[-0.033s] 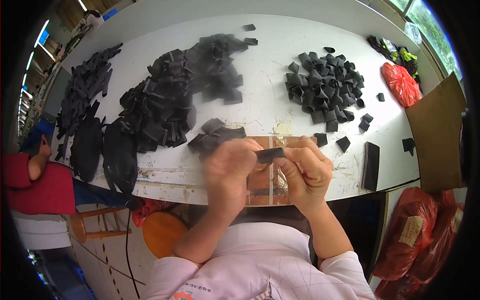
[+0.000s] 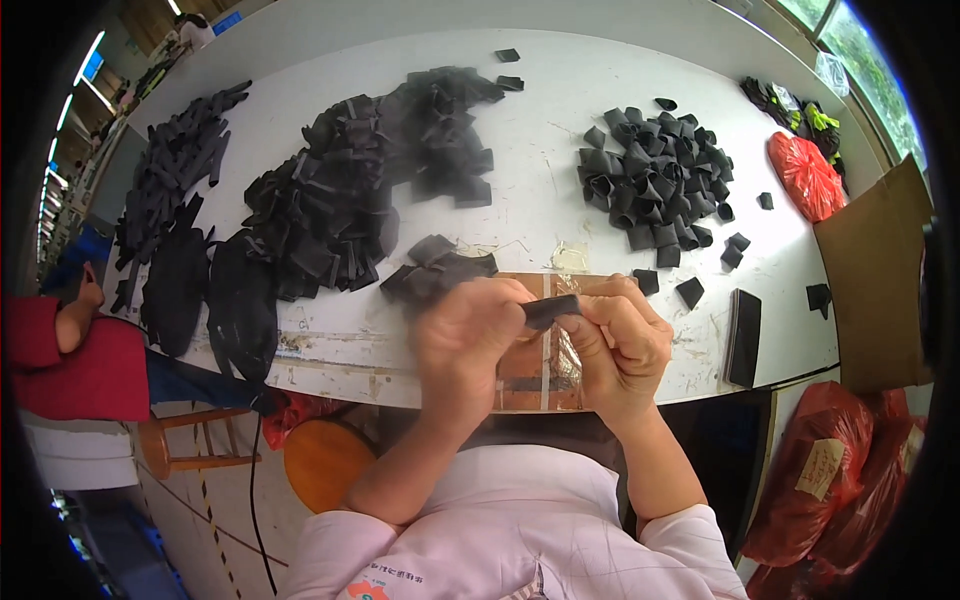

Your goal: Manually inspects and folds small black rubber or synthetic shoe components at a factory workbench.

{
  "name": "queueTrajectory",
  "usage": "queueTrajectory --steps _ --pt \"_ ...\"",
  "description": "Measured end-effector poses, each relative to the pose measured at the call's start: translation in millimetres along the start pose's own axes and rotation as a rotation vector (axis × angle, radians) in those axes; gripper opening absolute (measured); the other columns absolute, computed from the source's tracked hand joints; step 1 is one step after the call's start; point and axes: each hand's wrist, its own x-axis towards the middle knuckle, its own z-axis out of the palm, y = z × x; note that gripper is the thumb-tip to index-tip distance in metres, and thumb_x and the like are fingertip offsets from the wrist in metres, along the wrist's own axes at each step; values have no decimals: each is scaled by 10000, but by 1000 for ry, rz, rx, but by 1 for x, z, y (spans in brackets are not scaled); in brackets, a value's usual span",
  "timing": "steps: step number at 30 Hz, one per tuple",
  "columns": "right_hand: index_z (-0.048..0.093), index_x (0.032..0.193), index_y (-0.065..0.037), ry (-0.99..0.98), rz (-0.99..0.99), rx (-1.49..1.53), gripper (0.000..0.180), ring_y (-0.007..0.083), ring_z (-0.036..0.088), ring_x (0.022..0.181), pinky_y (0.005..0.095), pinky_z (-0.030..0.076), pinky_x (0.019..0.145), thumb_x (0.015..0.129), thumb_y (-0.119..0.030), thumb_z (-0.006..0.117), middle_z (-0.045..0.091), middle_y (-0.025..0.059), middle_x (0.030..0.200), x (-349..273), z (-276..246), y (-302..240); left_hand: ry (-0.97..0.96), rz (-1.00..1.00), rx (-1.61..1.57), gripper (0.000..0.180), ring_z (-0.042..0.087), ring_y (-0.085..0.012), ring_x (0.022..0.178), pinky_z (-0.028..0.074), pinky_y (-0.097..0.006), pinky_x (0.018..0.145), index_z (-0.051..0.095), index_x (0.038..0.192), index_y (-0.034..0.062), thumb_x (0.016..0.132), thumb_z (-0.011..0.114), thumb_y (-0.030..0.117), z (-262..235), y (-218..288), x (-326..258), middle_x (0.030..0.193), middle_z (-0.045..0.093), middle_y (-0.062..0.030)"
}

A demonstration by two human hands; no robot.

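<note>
A small black fabric piece [image 2: 550, 311] is held between both hands above a brown taped board [image 2: 522, 366] at the table's front edge. My left hand [image 2: 465, 330] is closed at the piece's left end, slightly blurred. At its right end, my right hand [image 2: 628, 340] pinches it between thumb and fingers. A few flat black pieces [image 2: 437, 268] lie just beyond my left hand. Farther left spreads a large heap of black fabric pieces [image 2: 335, 200]. Beyond my right hand sits a pile of black loop-shaped pieces [image 2: 655, 180], with several loose ones around it.
Black strips [image 2: 175, 150] and two dark oval pieces [image 2: 243, 305] lie at the left. On the right are a phone [image 2: 742, 338], a red bag [image 2: 805, 175] and a cardboard box [image 2: 880, 280]. A person in red [image 2: 80, 360] sits at the left, near a wooden stool [image 2: 190, 440].
The view has shifted very slightly. Both hands keep their hold on the black fabric piece, with almost no movement.
</note>
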Motion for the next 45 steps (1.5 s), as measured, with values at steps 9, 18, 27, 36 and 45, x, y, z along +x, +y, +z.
queueTrajectory --steps 9,18,27,36,45 --pt "571 961 40 191 727 615 305 39 432 546 168 346 474 907 -241 465 538 18 667 20 -24 25 232 56 1324 248 602 -210 755 469 -299 670 574 981 -42 787 577 111 -139 -54 63 842 616 -148" --pt "605 845 19 -96 900 455 227 49 473 528 201 378 456 865 -200 550 519 9 588 -42 0 0 94 -86 1561 162 560 -317 729 444 -386 647 569 761 6 699 659 125 -154 -79 90 746 583 -132" --pt "593 835 39 -287 629 114 279 108 538 508 239 431 465 835 -239 580 554 64 577 -42 15 -12 -417 -86 971 40 525 -143 651 419 -252 591 589 806 11 782 557 5 -55 16 46 690 554 -57" --pt "585 812 -33 -4 1146 1072 144 86 542 634 235 464 597 861 -163 547 592 30 733 -53 15 7 -27 -465 0 199 529 -85 747 445 -235 664 524 995 2 852 551 138 -23 -8 -19 826 579 -50" --pt "560 816 -17 -3 1177 1151 167 117 546 659 264 460 637 881 -163 513 598 56 766 -58 6 11 32 -611 -71 96 585 -113 647 466 -229 577 584 868 23 790 583 78 -15 -13 -33 741 615 -52"
